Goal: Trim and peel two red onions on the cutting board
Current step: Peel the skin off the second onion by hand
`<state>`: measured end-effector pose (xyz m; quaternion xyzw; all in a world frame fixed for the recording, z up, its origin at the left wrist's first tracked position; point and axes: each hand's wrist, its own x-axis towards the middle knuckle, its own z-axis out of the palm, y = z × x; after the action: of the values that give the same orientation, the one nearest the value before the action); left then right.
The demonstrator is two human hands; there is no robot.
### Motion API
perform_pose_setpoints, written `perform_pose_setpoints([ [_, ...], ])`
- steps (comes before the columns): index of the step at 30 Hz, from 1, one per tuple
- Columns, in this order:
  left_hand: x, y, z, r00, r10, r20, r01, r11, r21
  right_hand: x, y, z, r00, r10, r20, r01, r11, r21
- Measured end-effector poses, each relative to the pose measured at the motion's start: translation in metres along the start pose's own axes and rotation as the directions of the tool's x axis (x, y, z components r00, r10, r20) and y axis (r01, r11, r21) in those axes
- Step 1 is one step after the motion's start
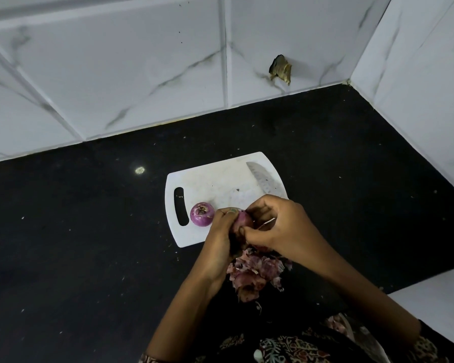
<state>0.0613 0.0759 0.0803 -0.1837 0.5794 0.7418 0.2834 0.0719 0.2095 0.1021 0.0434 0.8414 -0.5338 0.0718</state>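
In the head view, the person is working just below the middle of the frame, at the lower edge of the white cutting board [220, 184] lying on the black counter [76, 231]. The left hand [222, 231] is curling round a red onion [243, 221], cupping it from the left and below, while the right hand [275, 229] is coming in from the right with its fingertips [243, 230] pinching at the onion's skin. So both hands are clenched on the same onion, which is sitting between them, just over the board's near edge; most of it is hidden by the fingers, and its long axis cannot be told.

The coming move seems to turn on that pinch: the loose skin is lying on the right-hand side of the onion, so the right hand is the nearer one for pulling it away, probably toward the lower right, with the left hand steadying.

A second onion [202, 214] is resting on the board just left of the left hand, near the board's handle slot [181, 205], with a trimmed end facing up and its purple skin looking smooth.

Counting: two onions, one board, one knife [265, 179] lying untouched at the board's upper right with its tip pointing up and left, and one heap of peeled skins [254, 271] on the counter below the hands.
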Motion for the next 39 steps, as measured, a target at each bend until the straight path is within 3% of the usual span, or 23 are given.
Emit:
perform_pose_setpoints([
  [6, 0.005, -0.006, -0.002, 0.999, -0.017, 0.029, 0.016, 0.999, 0.037, 0.001, 0.0, 0.0, 0.999, -0.039, -0.006, 0.038, 0.996, -0.081],
  [12, 0.001, -0.005, -0.004, 0.997, -0.029, 0.072, 0.027, 0.999, 0.04, 0.007, 0.01, -0.005, 0.998, -0.014, -0.062, 0.011, 0.999, -0.049],
  [18, 0.0, 0.0, -0.002, 0.997, -0.02, 0.072, 0.022, 0.999, -0.033, 0.003, 0.007, 0.001, 0.999, 0.0, 0.033, 0.002, 0.999, -0.051],
  [21, 0.0, -0.001, -0.002, 0.999, -0.024, 0.048, 0.023, 1.0, 0.019, 0.002, 0.009, 0.006, 1.0, 0.012, 0.001, -0.012, 0.997, -0.08],
  [28, -0.005, 0.0, -0.003, 0.998, -0.011, 0.06, 0.006, 0.996, 0.087, 0.006, 0.009, -0.005, 0.996, 0.075, 0.04, -0.079, 0.992, 0.094],
  [39, -0.005, 0.004, -0.002, 0.999, 0.023, 0.036, -0.029, 0.983, 0.182, 0.005, 0.005, -0.001, 1.0, -0.009, -0.017, 0.009, 1.0, -0.019],
])
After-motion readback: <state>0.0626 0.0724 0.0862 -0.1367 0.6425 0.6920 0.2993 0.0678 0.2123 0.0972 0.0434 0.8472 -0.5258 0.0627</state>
